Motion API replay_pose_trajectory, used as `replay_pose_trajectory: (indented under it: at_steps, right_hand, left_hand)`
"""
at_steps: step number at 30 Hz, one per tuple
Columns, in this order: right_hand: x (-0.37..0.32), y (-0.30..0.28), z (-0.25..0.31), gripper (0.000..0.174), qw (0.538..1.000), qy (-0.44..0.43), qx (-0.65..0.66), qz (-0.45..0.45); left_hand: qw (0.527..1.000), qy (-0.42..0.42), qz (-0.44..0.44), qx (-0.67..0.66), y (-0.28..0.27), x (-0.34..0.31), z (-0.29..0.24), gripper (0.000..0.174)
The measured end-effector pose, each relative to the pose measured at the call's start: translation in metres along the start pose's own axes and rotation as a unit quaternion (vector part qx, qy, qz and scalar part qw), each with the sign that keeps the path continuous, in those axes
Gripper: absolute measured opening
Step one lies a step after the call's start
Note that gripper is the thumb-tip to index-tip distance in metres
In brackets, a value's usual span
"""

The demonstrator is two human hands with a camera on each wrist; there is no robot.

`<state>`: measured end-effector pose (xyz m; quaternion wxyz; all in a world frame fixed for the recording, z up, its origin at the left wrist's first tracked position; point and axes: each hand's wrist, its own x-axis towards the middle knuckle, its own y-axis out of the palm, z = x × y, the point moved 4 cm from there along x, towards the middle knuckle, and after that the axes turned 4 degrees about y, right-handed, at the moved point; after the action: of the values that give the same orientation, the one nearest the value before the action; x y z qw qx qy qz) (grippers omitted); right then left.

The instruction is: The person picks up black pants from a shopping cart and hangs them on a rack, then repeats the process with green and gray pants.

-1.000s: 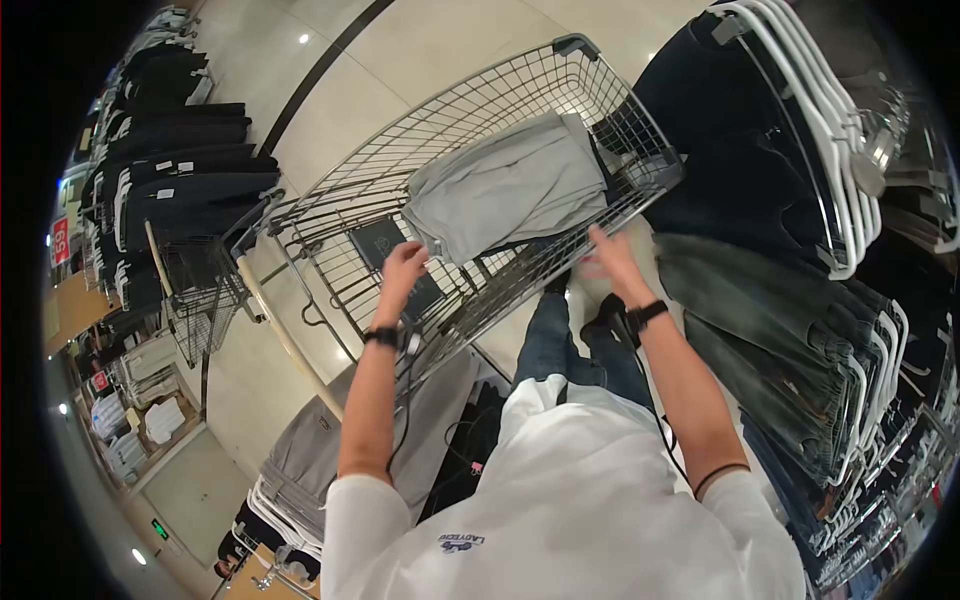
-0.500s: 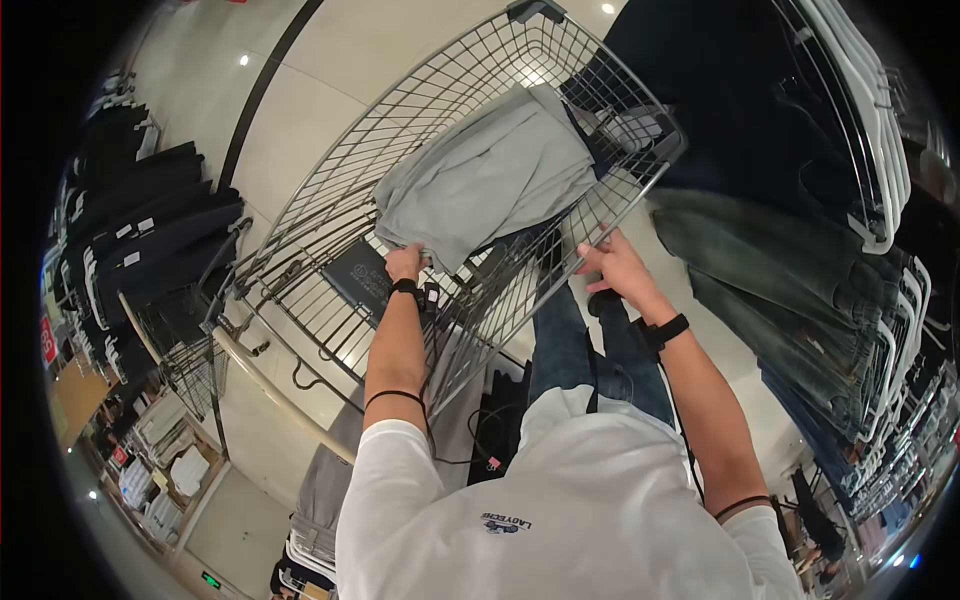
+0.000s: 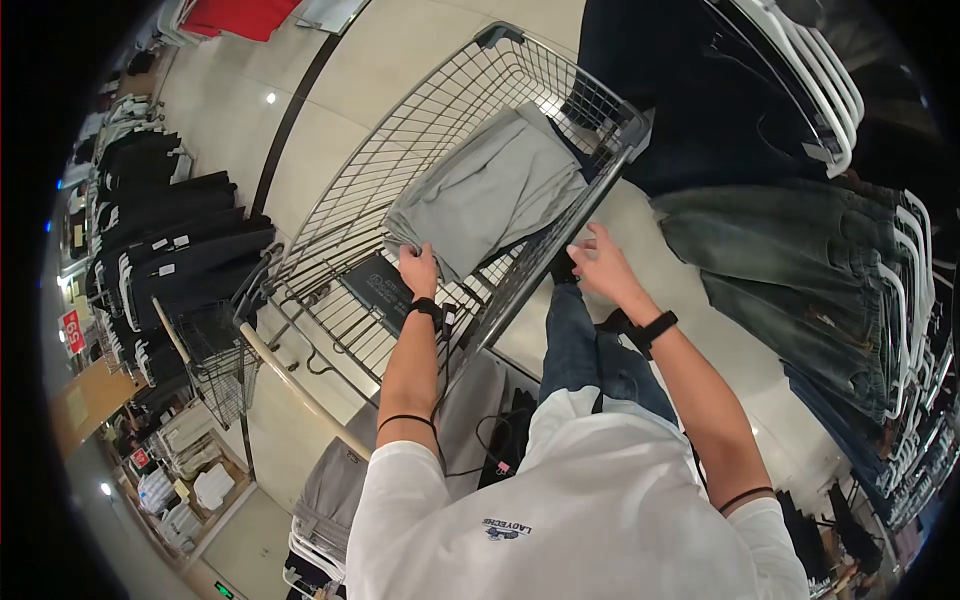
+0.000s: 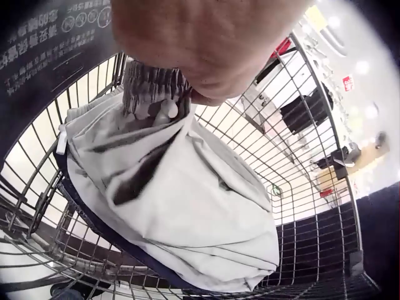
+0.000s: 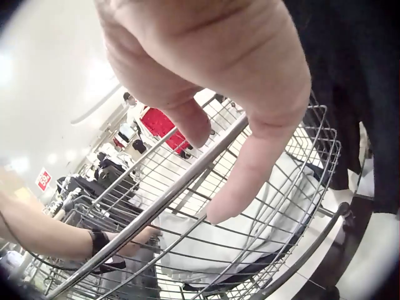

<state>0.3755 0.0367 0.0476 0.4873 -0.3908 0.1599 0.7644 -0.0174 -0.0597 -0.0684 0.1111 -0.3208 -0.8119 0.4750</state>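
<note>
Folded light grey trousers (image 3: 490, 190) lie in a wire shopping cart (image 3: 500, 36), over a dark navy garment (image 4: 103, 232). My left hand (image 3: 418, 268) pinches the trousers at the gathered elastic waistband (image 4: 156, 84), which is drawn up toward the hand in the left wrist view. Beside that hand is a black panel with white print (image 3: 378, 288) on the cart. My right hand (image 3: 606, 270) is by the cart's near side rail (image 5: 165, 200), thumb and finger spread apart, holding nothing.
Dark trousers (image 3: 680, 120) and faded green jeans (image 3: 780, 250) hang on white hangers along the right. A second cart (image 3: 215, 350) stands at the left, near racks of dark clothes (image 3: 180, 245). The cart's pale handle bar (image 3: 300, 385) crosses the lower left.
My left hand has come down onto the waistband of the grey trousers and grips it. My right hand touched the near rail half a second ago and now stands just off it.
</note>
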Motion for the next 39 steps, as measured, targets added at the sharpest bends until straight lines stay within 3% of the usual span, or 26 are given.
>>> replay_pose_trajectory:
  at_steps: [3, 6, 10, 14, 18, 19, 21, 24, 27, 28, 30, 32, 34, 35, 37, 39]
  right_hand:
    - [-0.035, -0.033, -0.024, 0.067, 0.999, -0.003, 0.033, -0.013]
    - [-0.054, -0.074, -0.064, 0.064, 0.998, -0.009, 0.023, -0.058]
    - [-0.073, -0.124, -0.127, 0.055, 0.991, 0.029, 0.061, -0.118]
    - [-0.092, -0.153, -0.167, 0.049, 0.981, 0.063, 0.114, -0.144]
    - [-0.103, -0.164, -0.176, 0.046, 0.976, 0.074, 0.135, -0.156]
    - [-0.104, -0.165, -0.174, 0.046, 0.977, 0.066, 0.133, -0.154]
    - [-0.106, -0.17, -0.167, 0.046, 0.977, 0.044, 0.134, -0.159]
    - [-0.112, -0.177, -0.142, 0.045, 0.979, -0.02, 0.119, -0.167]
    - [-0.135, -0.183, -0.096, 0.046, 0.973, -0.092, 0.131, -0.165]
    - [-0.146, -0.184, -0.074, 0.047, 0.969, -0.151, 0.094, -0.173]
    - [-0.183, -0.184, -0.027, 0.05, 0.946, -0.26, 0.011, -0.192]
    - [-0.245, -0.175, 0.036, 0.063, 0.911, -0.369, 0.013, -0.182]
    - [-0.31, -0.166, 0.084, 0.081, 0.815, -0.532, -0.07, -0.219]
    - [-0.335, -0.16, 0.101, 0.092, 0.788, -0.576, -0.078, -0.203]
    - [-0.376, -0.145, 0.121, 0.106, 0.74, -0.642, -0.087, -0.183]
    - [-0.4, -0.133, 0.127, 0.111, 0.712, -0.674, -0.076, -0.182]
  left_hand:
    - [1.0, 0.018, -0.018, 0.002, -0.007, 0.013, 0.012, 0.038]
    - [0.993, 0.05, -0.091, 0.047, -0.034, 0.024, -0.012, 0.037]
    - [0.988, 0.136, -0.057, 0.047, -0.066, 0.052, -0.058, 0.037]
    - [0.984, 0.164, -0.052, 0.041, -0.093, 0.082, -0.093, 0.03]
    - [0.975, 0.194, -0.093, -0.048, -0.126, 0.096, -0.137, 0.032]
    - [0.973, 0.195, -0.119, -0.014, -0.136, 0.099, -0.148, 0.034]
    - [0.966, 0.219, -0.105, -0.092, -0.17, 0.089, -0.185, 0.034]
    - [0.929, 0.271, -0.121, -0.22, -0.232, 0.062, -0.254, 0.029]
    - [0.888, 0.34, -0.148, -0.272, -0.315, -0.024, -0.356, 0.018]
    - [0.871, 0.361, -0.178, -0.283, -0.339, -0.052, -0.384, 0.015]
    - [0.823, 0.389, -0.149, -0.387, -0.374, -0.113, -0.429, 0.014]
    - [0.791, 0.41, -0.073, -0.45, -0.394, -0.173, -0.458, 0.01]
    - [0.774, 0.475, -0.13, -0.398, -0.401, -0.233, -0.472, 0.02]
    - [0.756, 0.509, -0.162, -0.378, -0.401, -0.262, -0.476, 0.025]
    - [0.715, 0.542, -0.126, -0.423, -0.394, -0.305, -0.484, 0.024]
    - [0.687, 0.52, 0.029, -0.506, -0.384, -0.338, -0.494, 0.014]
